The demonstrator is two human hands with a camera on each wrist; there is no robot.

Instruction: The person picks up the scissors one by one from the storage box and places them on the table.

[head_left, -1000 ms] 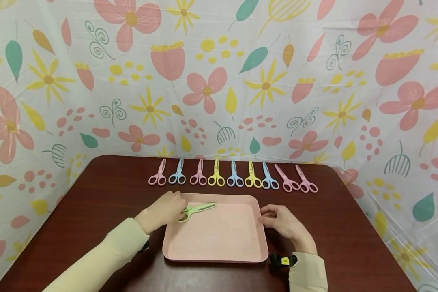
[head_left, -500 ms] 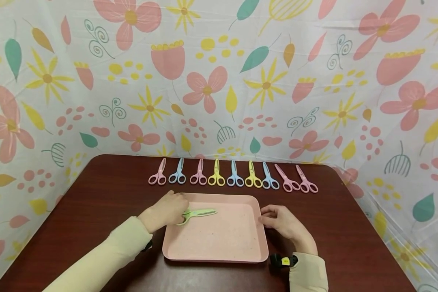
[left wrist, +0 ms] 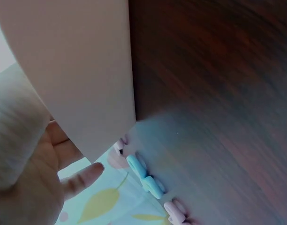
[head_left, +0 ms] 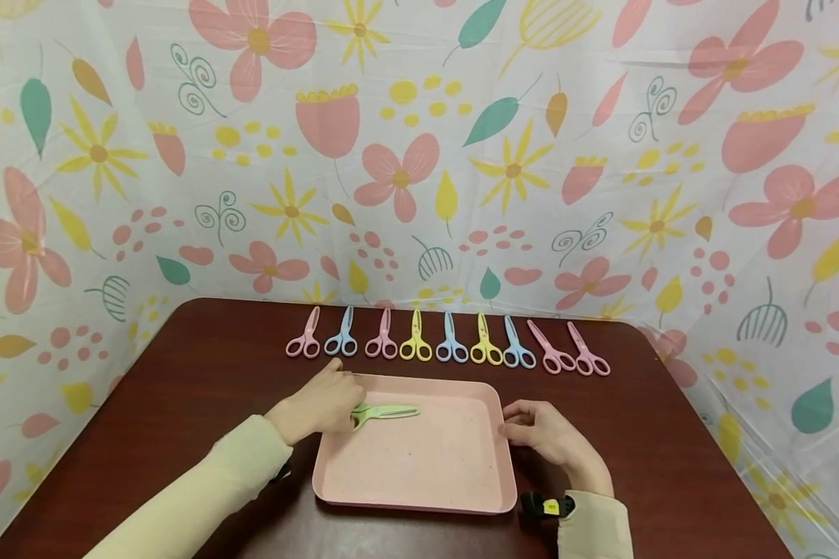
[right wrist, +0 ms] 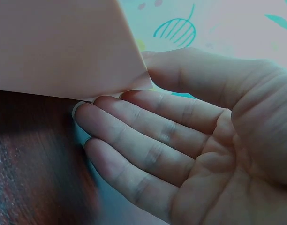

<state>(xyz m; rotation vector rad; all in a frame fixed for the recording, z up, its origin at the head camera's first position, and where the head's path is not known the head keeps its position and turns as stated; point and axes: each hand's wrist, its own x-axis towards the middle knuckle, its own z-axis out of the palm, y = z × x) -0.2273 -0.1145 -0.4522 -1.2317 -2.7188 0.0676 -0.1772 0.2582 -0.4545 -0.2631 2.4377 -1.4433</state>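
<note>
In the head view, a pink tray lies on the table. Over its far left corner, my left hand holds the handles of green scissors, whose blades point right, low over the tray floor. In the left wrist view, the tray wall hides the scissors and part of the left hand; one finger sticks out past the rim. My right hand holds the tray's right edge. From the right wrist view, the right hand's thumb lies at the rim and its fingers rest against the outer wall.
Beyond the tray runs a row of several scissors, with pink scissors, blue scissors and yellow scissors among them. They lie on the dark wooden table. A flowered curtain hangs behind and at both sides.
The green scissors have turned so that their blades lie nearly level across the tray, and my left hand has shifted slightly with them. My right hand keeps its place. The head view has tilted a little.
</note>
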